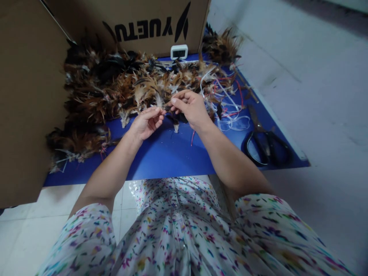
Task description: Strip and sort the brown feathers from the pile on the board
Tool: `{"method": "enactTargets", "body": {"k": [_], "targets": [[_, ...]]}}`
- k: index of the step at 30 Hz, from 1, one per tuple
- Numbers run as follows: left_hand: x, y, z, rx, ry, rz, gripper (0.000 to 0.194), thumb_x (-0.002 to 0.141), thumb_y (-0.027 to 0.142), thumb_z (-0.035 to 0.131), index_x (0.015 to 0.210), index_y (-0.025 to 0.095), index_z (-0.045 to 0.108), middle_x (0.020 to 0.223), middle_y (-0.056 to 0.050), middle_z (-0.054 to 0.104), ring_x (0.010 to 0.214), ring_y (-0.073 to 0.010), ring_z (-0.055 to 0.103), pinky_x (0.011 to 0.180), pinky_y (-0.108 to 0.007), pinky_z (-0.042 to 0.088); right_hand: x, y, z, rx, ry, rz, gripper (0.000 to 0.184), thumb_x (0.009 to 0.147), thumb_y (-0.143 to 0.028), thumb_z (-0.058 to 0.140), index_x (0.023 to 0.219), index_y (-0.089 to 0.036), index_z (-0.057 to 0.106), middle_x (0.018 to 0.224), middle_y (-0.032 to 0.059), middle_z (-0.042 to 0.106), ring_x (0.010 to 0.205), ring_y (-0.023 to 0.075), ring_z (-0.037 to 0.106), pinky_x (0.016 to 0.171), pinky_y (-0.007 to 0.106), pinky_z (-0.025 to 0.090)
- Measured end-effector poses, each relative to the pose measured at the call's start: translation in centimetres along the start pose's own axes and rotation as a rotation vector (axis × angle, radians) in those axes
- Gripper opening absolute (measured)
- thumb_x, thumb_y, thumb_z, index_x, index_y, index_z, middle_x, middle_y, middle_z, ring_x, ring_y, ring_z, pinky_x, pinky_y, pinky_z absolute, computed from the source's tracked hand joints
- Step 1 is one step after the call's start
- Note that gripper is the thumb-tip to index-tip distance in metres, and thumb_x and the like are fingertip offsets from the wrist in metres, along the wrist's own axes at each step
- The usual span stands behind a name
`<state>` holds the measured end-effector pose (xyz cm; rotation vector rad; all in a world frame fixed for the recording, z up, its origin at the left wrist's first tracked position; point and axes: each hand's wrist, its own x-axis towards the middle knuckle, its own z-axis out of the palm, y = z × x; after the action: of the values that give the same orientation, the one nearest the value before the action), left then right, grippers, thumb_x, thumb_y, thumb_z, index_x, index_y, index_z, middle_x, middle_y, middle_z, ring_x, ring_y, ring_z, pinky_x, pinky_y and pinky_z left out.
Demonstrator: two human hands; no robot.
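Observation:
My left hand (146,122) and my right hand (191,109) meet over a blue board (166,153), fingertips pinched together on a small dark feather (167,109) held between them. A second small feather with a pale tip (176,126) hangs just below my right hand. Behind the hands lies a big heap of brown, black and white feathers (115,86). Both hands are closed in a pinch; what exactly lies inside the fingers is partly hidden.
Black scissors (266,143) lie at the board's right. White and red strings (230,111) tangle beside the heap. A cardboard box (143,23) stands behind, another cardboard wall (25,96) at left. A small white timer (178,51) sits by the box.

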<state>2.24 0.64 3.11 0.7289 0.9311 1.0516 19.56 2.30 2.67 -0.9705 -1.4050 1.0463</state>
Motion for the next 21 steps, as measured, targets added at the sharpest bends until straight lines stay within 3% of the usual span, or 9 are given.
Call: {"method": "enactTargets", "body": {"k": [11, 21], "targets": [[-0.4, 0.0, 0.3, 0.006, -0.041, -0.045, 0.02, 0.086, 0.014, 0.071, 0.067, 0.014, 0.064, 0.065, 0.0, 0.07, 0.048, -0.004, 0.06, 0.049, -0.013, 0.053, -0.4, -1.2, -0.1, -0.038, 0.019, -0.03, 0.008, 0.08, -0.022, 0.071, 0.082, -0.021, 0.063, 0.077, -0.0003, 0.067, 0.071, 0.0133, 0.065, 0.065, 0.027, 0.054], [-0.4, -0.2, 0.0, -0.022, -0.097, -0.082, 0.018, 0.088, 0.011, 0.066, 0.071, 0.011, 0.065, 0.066, 0.0, 0.07, 0.048, -0.0047, 0.061, 0.047, -0.012, 0.051, 0.5, 1.2, -0.3, -0.021, 0.022, -0.292, 0.013, 0.076, -0.029, 0.074, 0.084, -0.021, 0.067, 0.075, -0.0032, 0.066, 0.065, 0.0097, 0.059, 0.06, 0.024, 0.051]]}}
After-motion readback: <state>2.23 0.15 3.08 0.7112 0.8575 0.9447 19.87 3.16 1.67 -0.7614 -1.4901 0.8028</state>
